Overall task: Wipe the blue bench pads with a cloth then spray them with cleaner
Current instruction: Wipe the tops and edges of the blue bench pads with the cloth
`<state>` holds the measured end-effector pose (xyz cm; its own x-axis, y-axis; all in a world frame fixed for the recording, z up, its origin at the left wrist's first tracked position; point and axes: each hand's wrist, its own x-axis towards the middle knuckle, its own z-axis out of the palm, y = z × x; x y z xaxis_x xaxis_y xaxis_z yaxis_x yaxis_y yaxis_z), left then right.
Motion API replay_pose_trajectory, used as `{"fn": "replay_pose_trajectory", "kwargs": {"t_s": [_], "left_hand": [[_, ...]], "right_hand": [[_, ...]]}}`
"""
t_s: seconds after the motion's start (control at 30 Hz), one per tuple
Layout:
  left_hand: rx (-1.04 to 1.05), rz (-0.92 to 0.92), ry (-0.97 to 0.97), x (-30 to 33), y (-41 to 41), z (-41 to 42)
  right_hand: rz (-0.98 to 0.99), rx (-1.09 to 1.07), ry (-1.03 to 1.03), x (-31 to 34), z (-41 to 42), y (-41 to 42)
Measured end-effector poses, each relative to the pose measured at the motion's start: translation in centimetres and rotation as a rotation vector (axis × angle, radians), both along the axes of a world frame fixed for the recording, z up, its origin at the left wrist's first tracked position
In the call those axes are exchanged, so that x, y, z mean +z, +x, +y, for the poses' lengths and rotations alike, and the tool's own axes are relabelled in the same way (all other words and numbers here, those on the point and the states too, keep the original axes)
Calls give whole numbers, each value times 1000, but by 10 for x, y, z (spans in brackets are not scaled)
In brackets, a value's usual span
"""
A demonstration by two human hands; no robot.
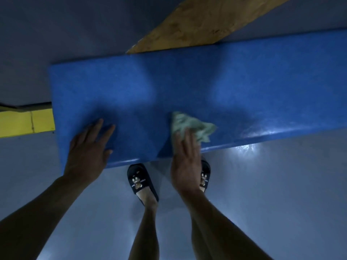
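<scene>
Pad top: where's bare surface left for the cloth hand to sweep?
Bare: the pad right of the cloth out to the frame edge, its far half beside the wooden board, and the strip between the left hand and the cloth. Crowded: the near edge, where the left hand lies flat and the right hand presses the cloth.

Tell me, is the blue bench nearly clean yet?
Partly, it seems. The blue pad shines as if wet near its front right edge, so that part may be wiped. The right hand presses the green cloth flat on the pad mid-wipe, while the left hand rests flat on it. No spray bottle is in view, so spraying looks left to do.
</scene>
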<state>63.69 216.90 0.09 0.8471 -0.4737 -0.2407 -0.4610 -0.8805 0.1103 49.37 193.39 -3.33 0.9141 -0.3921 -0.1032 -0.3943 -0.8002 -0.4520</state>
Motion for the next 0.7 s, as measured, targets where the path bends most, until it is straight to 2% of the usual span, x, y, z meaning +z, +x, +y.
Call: {"fn": "replay_pose_trajectory", "kwargs": {"t_s": [0.1, 0.17, 0.23, 0.3, 0.4, 0.47, 0.53, 0.6, 0.7], "left_hand": [[-3, 52, 5, -2, 6, 2], [14, 94, 4, -4, 10, 1], [23, 123, -5, -7, 13, 2], [17, 132, -18, -9, 12, 3], [4, 106, -37, -7, 13, 3], [5, 96, -57, -5, 15, 1], [1, 84, -59, -3, 18, 1], [-16, 80, -50, -1, 20, 1], [-26, 117, -12, 2, 26, 1]], "right_hand": [[24, 601, -87, 4, -31, 3], [40, 809, -220, 3, -85, 10], [66, 683, -256, 4, -134, 11], [64, 334, -202, 5, -157, 4], [20, -166, -129, -4, -121, 1], [-32, -249, -92, -8, -68, 12], [-38, -112, -50, -6, -10, 18], [32, 182, -32, 1, 27, 14], [80, 620, -117, 5, -1, 17]]}}
